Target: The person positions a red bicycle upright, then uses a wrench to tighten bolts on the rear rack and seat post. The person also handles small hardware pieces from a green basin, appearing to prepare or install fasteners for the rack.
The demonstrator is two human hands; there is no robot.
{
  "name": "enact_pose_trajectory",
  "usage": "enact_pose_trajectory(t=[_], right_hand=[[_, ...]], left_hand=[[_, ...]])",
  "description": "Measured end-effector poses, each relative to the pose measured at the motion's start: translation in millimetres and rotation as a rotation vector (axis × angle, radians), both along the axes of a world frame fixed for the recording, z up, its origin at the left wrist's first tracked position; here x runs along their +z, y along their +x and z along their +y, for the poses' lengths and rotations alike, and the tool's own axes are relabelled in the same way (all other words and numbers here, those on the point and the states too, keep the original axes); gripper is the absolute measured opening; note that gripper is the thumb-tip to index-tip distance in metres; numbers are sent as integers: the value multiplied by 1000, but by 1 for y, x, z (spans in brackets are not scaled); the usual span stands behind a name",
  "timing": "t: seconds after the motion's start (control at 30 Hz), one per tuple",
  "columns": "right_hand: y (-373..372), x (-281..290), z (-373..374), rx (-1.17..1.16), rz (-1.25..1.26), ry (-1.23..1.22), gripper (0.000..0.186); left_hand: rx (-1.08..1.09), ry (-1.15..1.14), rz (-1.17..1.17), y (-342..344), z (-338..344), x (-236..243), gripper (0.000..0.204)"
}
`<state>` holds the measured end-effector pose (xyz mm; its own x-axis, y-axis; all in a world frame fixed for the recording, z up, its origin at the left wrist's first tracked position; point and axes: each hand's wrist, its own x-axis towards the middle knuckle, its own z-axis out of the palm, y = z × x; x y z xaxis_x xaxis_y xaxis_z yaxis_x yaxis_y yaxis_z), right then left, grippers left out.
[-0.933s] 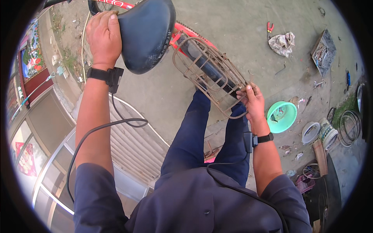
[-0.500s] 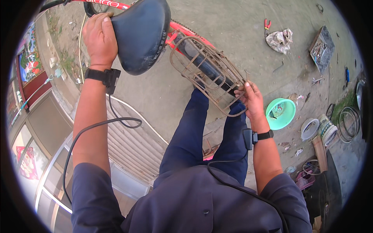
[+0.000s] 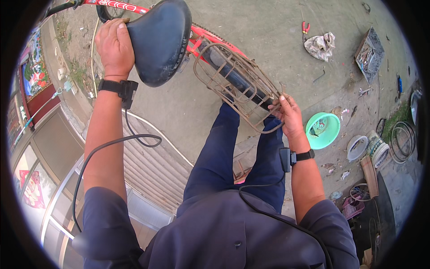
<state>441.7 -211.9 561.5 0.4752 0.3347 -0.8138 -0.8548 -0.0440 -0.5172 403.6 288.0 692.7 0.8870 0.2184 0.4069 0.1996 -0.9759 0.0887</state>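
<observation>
1. Black saddle (image 3: 159, 45): 1 line of small, pale printed characters follows its right-hand edge.
2. Red frame tube (image 3: 120, 6): large white letter-like marks run along it at the top of the view.
3. Pale bucket (image 3: 376, 149) at the right: dark printing covers part of its side, too small to read.
4. Red-and-pink poster (image 3: 32, 190) on the glass at the left: a picture shows; any lettering is too blurred to read.

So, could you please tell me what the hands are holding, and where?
The right hand holds the metal rack by its rear end; the left hand grips the saddle at its front edge.
</observation>
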Motion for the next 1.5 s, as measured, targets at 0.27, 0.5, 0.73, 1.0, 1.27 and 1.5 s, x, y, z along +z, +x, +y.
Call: enact_pose_trajectory(t=[0.27, 0.5, 0.73, 1.0, 1.27, 1.5], right_hand=[[-1, 1, -4, -20, 4, -4, 26], [-5, 0, -2, -43, 0, -30, 25], [-5, 6, 0, -83, 3, -41, 28], [-6, 12, 6, -132, 22, -80, 28], [-7, 4, 0, -147, 48, -52, 26], [-22, 7, -6, -191, 31, -39, 28]], left_hand=[[14, 7, 14, -1, 1, -1, 28], [28, 6, 18, -2, 1, -1, 28], [24, 19, 11, -2, 2, -1, 27], [-10, -39, -4, -1, -3, -5, 27], [-20, -30, 6, 0, -1, -2, 29], [-32, 15, -32, -11, 6, -4, 28]])
